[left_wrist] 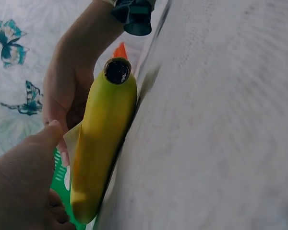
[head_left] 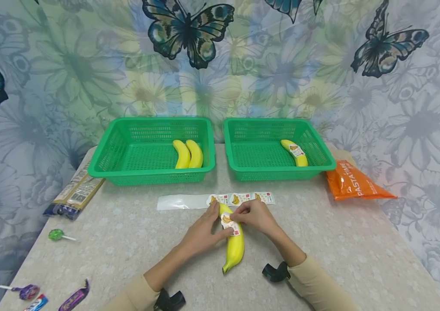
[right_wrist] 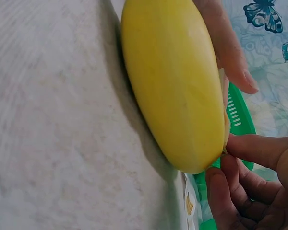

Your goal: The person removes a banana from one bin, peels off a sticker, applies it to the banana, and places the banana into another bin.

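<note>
A yellow banana (head_left: 235,248) lies on the table, its dark stem end (left_wrist: 117,71) toward the person. On its upper part is a white sticker (head_left: 227,221) with a banana picture; one corner stands off the peel in the left wrist view. My right hand (head_left: 256,215) pinches the sticker's edge between thumb and index finger. My left hand (head_left: 202,231) rests beside the banana, fingertips at its far end and the thumb straight at the sticker's lower edge. Just beyond lies a backing strip (head_left: 183,201) with several printed stickers on its right part.
The left green basket (head_left: 151,178) contains two plain bananas (head_left: 189,154); the right green basket (head_left: 282,173) contains a stickered banana (head_left: 294,152). An orange packet (head_left: 356,181) lies right, a gold packet (head_left: 76,192) left. Lollipops (head_left: 55,234) and wrapped sweets (head_left: 74,298) lie front left.
</note>
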### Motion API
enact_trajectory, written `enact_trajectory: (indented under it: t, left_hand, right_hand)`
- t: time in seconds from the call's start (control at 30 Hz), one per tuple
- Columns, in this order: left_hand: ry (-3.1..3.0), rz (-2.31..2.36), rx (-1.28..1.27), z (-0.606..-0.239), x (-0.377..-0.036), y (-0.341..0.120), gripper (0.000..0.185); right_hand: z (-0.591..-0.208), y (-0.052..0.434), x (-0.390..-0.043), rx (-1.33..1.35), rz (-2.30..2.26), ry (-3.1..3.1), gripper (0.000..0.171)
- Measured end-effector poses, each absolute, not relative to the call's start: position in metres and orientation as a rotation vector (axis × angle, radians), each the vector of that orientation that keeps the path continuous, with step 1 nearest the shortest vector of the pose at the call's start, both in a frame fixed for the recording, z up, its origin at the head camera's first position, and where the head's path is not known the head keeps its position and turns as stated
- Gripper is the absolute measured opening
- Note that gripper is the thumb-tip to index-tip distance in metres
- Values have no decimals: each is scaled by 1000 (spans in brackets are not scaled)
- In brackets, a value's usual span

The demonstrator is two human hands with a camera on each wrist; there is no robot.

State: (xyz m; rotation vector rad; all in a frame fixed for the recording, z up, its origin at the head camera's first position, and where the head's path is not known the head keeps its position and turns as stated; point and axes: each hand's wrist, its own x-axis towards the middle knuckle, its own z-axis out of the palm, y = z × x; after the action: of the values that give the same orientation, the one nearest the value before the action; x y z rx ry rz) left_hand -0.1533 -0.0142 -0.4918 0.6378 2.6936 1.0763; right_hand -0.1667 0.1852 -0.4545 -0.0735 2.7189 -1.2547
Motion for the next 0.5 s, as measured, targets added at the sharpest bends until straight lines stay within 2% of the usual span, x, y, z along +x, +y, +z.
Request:
enact_trajectory:
  t: [0.4, 0.5]
  left_hand:
    - [2692, 1047, 727, -492, -158, -5, 99]
    - [2672, 1061, 731, -493, -158, -7, 100]
  right_hand:
    - [-462, 183, -168, 30, -1244, 2763, 20]
    - [-462, 183, -169, 82, -1192, 2751, 26]
